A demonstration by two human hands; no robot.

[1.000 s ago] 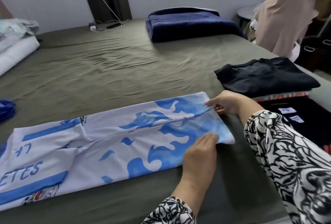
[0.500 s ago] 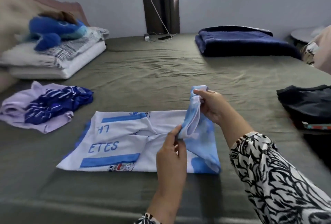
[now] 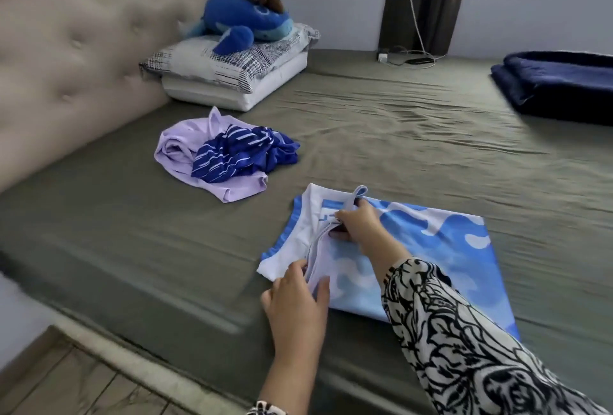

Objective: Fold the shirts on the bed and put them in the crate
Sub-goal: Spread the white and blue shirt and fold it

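the blue-and-white shirt (image 3: 414,248), well nearer than the pillow (image 3: 232,72), looks thin, limp and slippery, so both hands, left hand (image 3: 295,295) and right hand (image 3: 358,225), pinch its folded edge, a sensible hold.

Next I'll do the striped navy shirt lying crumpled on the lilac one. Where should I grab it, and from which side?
Probably the bunched right end of the striped navy shirt, reached from the open bed side. That end overhangs the lilac shirt onto bare green sheet, so a pinch there should lift only the navy one.
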